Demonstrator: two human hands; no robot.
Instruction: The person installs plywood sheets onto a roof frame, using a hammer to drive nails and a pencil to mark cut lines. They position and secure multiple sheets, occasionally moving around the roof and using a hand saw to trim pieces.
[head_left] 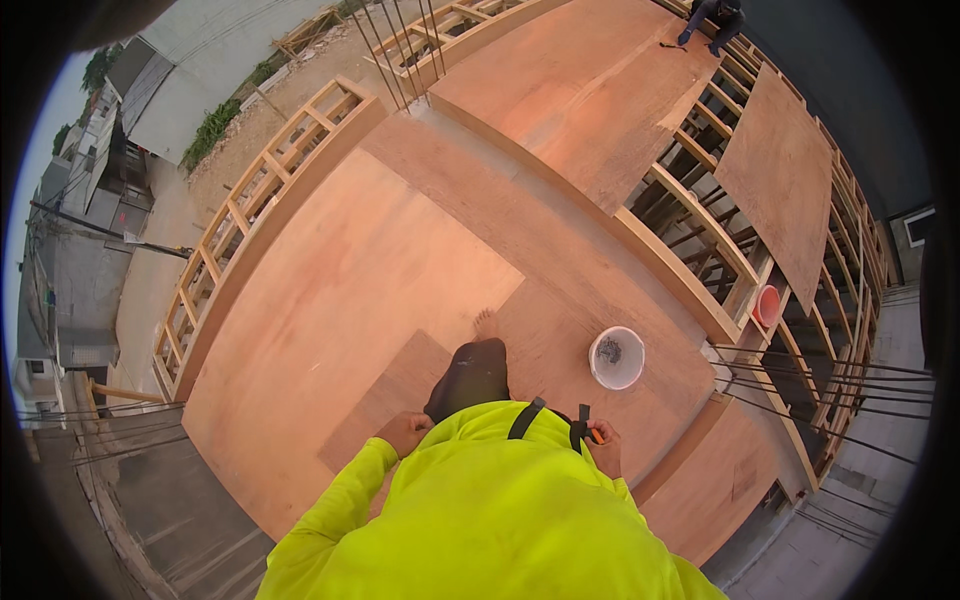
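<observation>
My left hand (pixel 405 432) is at the left side of my waist with its fingers curled by the hem of my yellow top (pixel 480 490); what they grip, if anything, I cannot make out. My right hand (pixel 603 445) is at the right of my waist, closed round a small orange item (pixel 596 436) beside a black strap (pixel 580 425). My bare foot (pixel 485 322) rests on plywood sheets (pixel 350 270). A white bucket (pixel 616 357) with small dark pieces inside stands to the front right of me.
Timber framing (pixel 250 220) edges the deck on the left. A step leads to further plywood (pixel 560 90), with open joists (pixel 710 240), a red bucket (pixel 766 306) and a crouching co-worker (pixel 715 22) at the back right. Rebar sticks out at the far edge (pixel 400 50) and at right (pixel 830 370).
</observation>
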